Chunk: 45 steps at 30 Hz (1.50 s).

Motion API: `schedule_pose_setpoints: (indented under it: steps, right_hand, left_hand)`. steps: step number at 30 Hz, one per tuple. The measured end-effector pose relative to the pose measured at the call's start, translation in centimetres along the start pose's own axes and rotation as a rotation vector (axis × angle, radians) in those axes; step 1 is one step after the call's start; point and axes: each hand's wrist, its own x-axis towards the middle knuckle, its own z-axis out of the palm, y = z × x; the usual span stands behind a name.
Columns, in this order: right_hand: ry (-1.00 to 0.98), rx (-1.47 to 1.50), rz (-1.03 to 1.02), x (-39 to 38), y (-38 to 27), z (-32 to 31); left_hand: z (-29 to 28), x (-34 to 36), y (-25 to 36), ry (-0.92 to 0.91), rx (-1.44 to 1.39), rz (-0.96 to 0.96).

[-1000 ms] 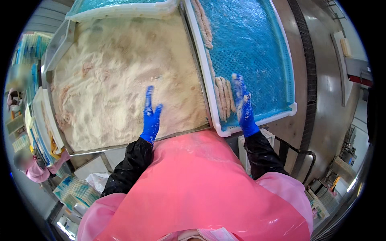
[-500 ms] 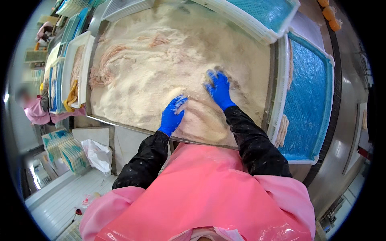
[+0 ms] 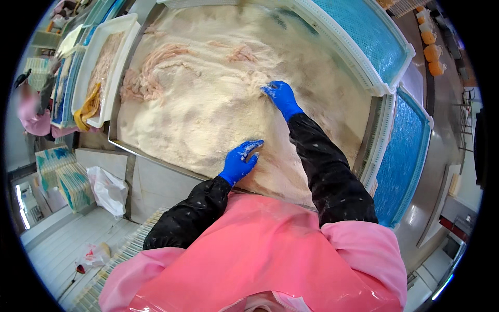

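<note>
Pale flour-like coating (image 3: 176, 125) fills a wide metal-edged tray (image 3: 156, 159) in front of me. My left hand (image 3: 240, 163), in a blue glove dusted with the coating, is over the near part, with thumb and fingers apart and nothing in it. Farther off and to the right, my right hand (image 3: 284, 100), also blue-gloved, reaches into the coating with its fingers bent together; what they hold, if anything, is hidden. Beneath and between my hands a smooth, pinkish flat piece (image 3: 275, 161) lies dusted over. Pink, raw-looking strips (image 3: 156, 67) lie half covered at the left.
A white tub (image 3: 112, 70) with pinkish pieces and a yellow cloth or glove (image 3: 89, 108) stands left. Blue-lined crates (image 3: 397, 171) flank the right side. Another person in pink (image 3: 35, 117) works at far left. A white bag (image 3: 106, 188) hangs low left.
My right hand has moved left and farther off, its fingers now bent together. My left hand has shifted right and nearer me. The whole view has turned somewhat.
</note>
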Motion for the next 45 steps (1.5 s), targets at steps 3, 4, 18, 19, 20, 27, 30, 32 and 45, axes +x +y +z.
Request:
schedule_pose_setpoints:
  steps: [3, 4, 18, 19, 20, 27, 30, 32, 45]
  right_hand:
    - [-0.035, 0.097, -0.085, -1.2, 2.3, -0.8]
    - [-0.061, 0.09, -0.035, -1.7, 2.6, -1.4]
    - [0.065, -0.034, 0.022, -19.5, 0.7, -4.9]
    - [0.037, -0.087, 0.025, -21.0, 1.1, -5.1]
    - [0.009, -0.139, 0.029, -22.2, 1.5, -5.3]
    - [0.029, -0.208, -0.011, -24.5, 2.7, -8.9]
    - [0.316, 0.012, -0.136, -21.6, 4.1, -8.2]
    - [0.356, -0.01, -0.305, -19.2, 4.1, -7.4]
    - [0.129, 0.44, 0.18, -20.3, 7.7, -11.2]
  left_hand:
    - [-0.1, -0.1, -0.1, -0.009, -0.014, 0.013]
    - [-0.1, -0.1, -0.1, -0.012, 0.003, 0.018]
    - [0.7, 0.3, -1.1, -0.018, -0.215, -0.087]
    - [0.8, 0.3, -0.8, 0.027, -0.294, -0.13]
    - [1.1, 0.4, -0.6, 0.071, -0.373, -0.173]
    - [2.0, 4.5, 1.0, 0.224, 0.111, 0.093]
    - [3.0, 5.4, 1.8, 0.223, 0.185, 0.15]
    - [3.5, 5.7, 2.4, 0.196, 0.261, 0.219]
    - [5.4, 5.7, 3.8, -0.062, 0.584, 0.201]
